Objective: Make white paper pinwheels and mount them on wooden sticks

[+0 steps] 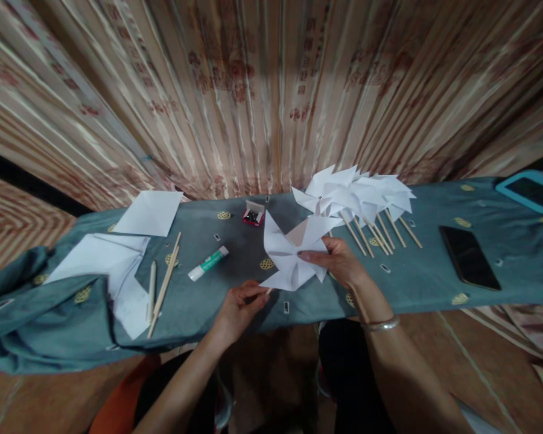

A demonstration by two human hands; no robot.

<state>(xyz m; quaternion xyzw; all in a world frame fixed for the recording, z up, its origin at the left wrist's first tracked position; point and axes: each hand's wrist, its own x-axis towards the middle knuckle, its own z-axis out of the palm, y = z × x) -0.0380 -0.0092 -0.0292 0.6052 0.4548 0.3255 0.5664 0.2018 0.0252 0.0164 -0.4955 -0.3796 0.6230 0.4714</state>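
Note:
A white paper pinwheel [292, 262] is held between my hands above the near edge of the cloth-covered table. My right hand [339, 262] grips it from the right, thumb pressed near the centre and fingers behind the paper. Low on the left, my left hand [242, 306] pinches the thin wooden stick [268, 291], of which only a short end shows below the paper. Just beyond the pinwheel sits a small red box [253, 214] with its lid up and dark little pieces inside. A glue stick [208, 263] lies to the left of it.
Several finished pinwheels [362, 190] lie overlapped at the back right, sticks toward me. A black phone [469, 256] and a blue-framed device [531, 191] lie farther right. On the left are paper sheets [149, 212], wooden sticks [165, 283] and a pencil-like rod [152, 289]. A curtain [262, 90] hangs behind.

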